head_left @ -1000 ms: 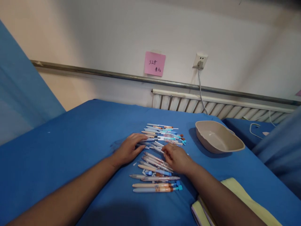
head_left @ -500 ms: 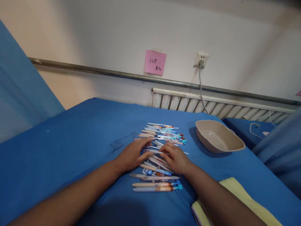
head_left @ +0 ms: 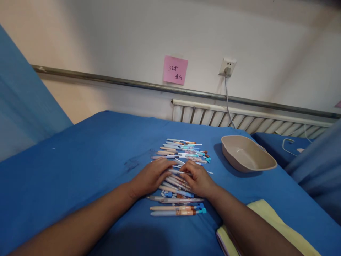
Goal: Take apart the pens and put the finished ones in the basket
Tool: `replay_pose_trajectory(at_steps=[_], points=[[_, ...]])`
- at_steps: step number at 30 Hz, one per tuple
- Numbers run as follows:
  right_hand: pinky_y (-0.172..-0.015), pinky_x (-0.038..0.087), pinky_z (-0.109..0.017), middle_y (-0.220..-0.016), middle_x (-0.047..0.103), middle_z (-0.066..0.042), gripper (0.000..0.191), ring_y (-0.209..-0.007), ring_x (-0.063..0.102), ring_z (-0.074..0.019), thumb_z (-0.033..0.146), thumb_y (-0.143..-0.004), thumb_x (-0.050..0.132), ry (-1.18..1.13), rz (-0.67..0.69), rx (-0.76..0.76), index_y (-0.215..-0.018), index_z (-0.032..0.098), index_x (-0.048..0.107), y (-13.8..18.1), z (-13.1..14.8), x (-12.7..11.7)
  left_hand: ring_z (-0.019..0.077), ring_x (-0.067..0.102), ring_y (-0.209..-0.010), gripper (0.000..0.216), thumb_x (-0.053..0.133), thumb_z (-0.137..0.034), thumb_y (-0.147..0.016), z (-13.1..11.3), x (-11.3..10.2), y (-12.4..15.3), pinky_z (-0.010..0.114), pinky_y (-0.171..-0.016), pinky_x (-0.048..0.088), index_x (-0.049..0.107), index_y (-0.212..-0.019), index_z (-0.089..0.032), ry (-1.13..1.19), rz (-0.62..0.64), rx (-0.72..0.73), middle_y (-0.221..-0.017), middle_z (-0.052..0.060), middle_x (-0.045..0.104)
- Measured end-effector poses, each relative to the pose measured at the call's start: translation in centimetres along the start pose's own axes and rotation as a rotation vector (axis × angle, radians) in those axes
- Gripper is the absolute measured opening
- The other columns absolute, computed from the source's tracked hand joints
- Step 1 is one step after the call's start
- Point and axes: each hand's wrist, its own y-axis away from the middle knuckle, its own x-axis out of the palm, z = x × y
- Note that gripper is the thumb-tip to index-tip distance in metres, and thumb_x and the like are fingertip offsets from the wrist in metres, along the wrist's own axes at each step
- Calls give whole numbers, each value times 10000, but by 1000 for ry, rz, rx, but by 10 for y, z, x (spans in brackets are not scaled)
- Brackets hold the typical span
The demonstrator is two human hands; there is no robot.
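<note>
Several pens lie side by side in a loose spread (head_left: 181,153) on a blue cloth (head_left: 87,156). My left hand (head_left: 150,176) rests on the spread's left edge, fingers pointing right onto the pens. My right hand (head_left: 195,179) lies on the pens from the right. Both sets of fingertips meet over one thin pen (head_left: 174,171) in the middle of the spread; whether either hand grips it is unclear. More pens (head_left: 177,209) lie nearer to me, below both hands.
An empty beige tray (head_left: 247,153) stands to the right of the pens. A yellow cloth or pad (head_left: 269,220) lies at the near right. Behind are a wall with a pink note (head_left: 175,70), a socket with a cable (head_left: 227,67) and a radiator.
My left hand slid right and slightly toward me, onto the pens. The right hand's fingers edged left, so the two hands now meet over the middle pens.
</note>
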Motion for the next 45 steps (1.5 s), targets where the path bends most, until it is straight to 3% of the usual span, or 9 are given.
replay_pose_trajectory(at_steps=[6,10,14,17,21,25,33,40,45], points=[[-717,410,-274,-843,576,-23,52,-818,542,-157,172,-856,542,-1,14,2,-891,201,567,0,0,0,192,617,-942,331,339,-324,-952,2,-1,0,329,-861,463,518,-1214,-228,-53,59,-161,-1036,51,665],[-733,415,-287,-829,580,-24,37,-810,540,-164,185,-863,531,5,0,9,-871,206,560,0,-1,0,214,563,-1010,481,532,-354,-863,0,-5,0,350,-897,445,422,-1307,-204,1,-15,-64,-1129,86,610],[-725,426,-283,-825,576,-24,43,-797,546,-159,192,-872,516,-17,-9,16,-868,207,557,0,-1,0,210,554,-1060,314,418,-281,-924,2,-3,0,363,-932,421,516,-1213,-210,2,-1,-49,-1133,79,620],[-716,422,-276,-830,576,-22,46,-799,547,-157,186,-866,522,-3,7,18,-876,206,562,0,-1,0,210,575,-1041,314,387,-312,-938,4,-1,1,361,-921,432,529,-1196,-204,-11,16,-121,-1122,77,633],[-729,414,-277,-832,576,-22,45,-804,546,-157,177,-862,527,13,11,9,-878,202,560,1,-2,0,211,568,-1000,414,523,-363,-871,2,-2,1,338,-883,449,485,-1248,-197,8,10,-50,-1098,82,622],[-727,413,-272,-840,572,-27,47,-807,543,-156,172,-860,525,17,4,10,-880,197,559,1,-5,0,201,572,-1031,302,384,-284,-934,4,-1,1,333,-914,424,548,-1174,-201,-10,-17,-85,-1111,71,634],[-693,398,-272,-809,567,-19,49,-788,528,-159,176,-853,526,81,-46,38,-871,199,565,-1,-16,-6,181,627,-700,353,329,-342,-939,24,-10,1,280,-687,455,573,-1142,-187,37,-53,-317,-678,4,642],[-703,412,-280,-842,588,-29,49,-789,544,-161,203,-852,525,143,-8,95,-864,195,572,0,-33,-11,174,617,-700,322,378,-364,-911,31,-11,3,276,-679,450,576,-1103,-198,82,-88,-300,-757,9,660],[-692,414,-280,-852,631,-26,70,-771,578,-164,238,-884,480,108,-104,224,-914,200,531,-2,-30,-8,181,620,-764,321,422,-361,-897,23,-6,1,283,-704,466,574,-1114,-179,82,-73,-274,-854,32,671]])
